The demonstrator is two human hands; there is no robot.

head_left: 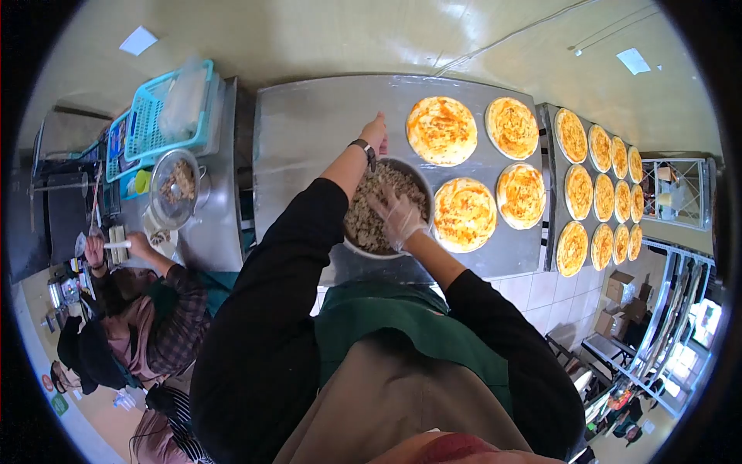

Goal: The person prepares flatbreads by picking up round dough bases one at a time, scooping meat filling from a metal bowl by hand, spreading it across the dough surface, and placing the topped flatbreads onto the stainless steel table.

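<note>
A round metal bowl [427, 188] filled with a crumbly brown-grey mixture, like minced filling [367, 213], stands on the steel table close to my body. My right hand [402, 220], in a clear plastic glove, lies in the mixture with its fingers spread. My bare left hand [376, 134] reaches past the bowl, a dark watch [364, 150] on its wrist. Its fingers are curled down at the bowl's far rim, and their tips are partly hidden. To the right of the bowl lie several flat dough rounds topped with orange-yellow sauce, the nearest being one round [464, 215].
A second table holds more topped rounds [578, 193] to the right. At left, a co-worker [166, 309] works at another counter with a glass bowl [175, 188] and turquoise baskets [158, 124]. A metal rack [668, 325] and cardboard boxes [621, 286] stand lower right.
</note>
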